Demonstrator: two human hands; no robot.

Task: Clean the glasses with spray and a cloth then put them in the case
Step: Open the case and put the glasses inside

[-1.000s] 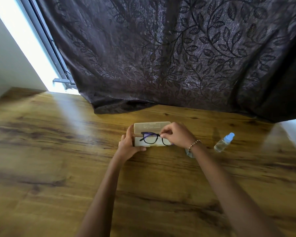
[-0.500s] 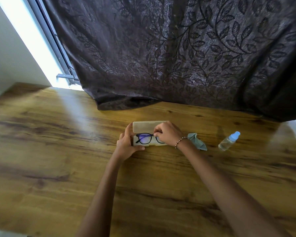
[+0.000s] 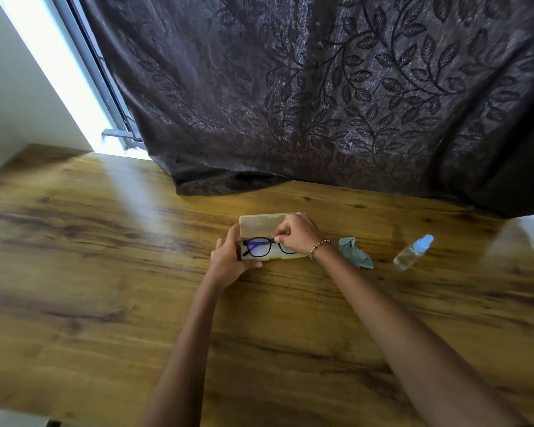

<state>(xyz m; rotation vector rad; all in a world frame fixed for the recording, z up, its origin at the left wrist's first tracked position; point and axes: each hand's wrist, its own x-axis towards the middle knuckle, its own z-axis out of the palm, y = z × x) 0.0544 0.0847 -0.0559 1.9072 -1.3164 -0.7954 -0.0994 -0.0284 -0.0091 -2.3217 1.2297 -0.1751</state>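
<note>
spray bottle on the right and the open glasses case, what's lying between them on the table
In the head view, a crumpled pale blue-grey cloth lies on the wooden table between the clear blue-capped spray bottle and the translucent beige case.

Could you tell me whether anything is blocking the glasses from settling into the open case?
Nothing visible does. The glasses already lie in the open case, lid up. The right hand pinches the frame, the left hand steadies the case.

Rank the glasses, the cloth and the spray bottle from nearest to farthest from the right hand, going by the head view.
1. Glasses: in the open case, pinched by the right hand.
2. Cloth: crumpled just right of the wrist.
3. Spray bottle: lying farther right on the table.
</note>
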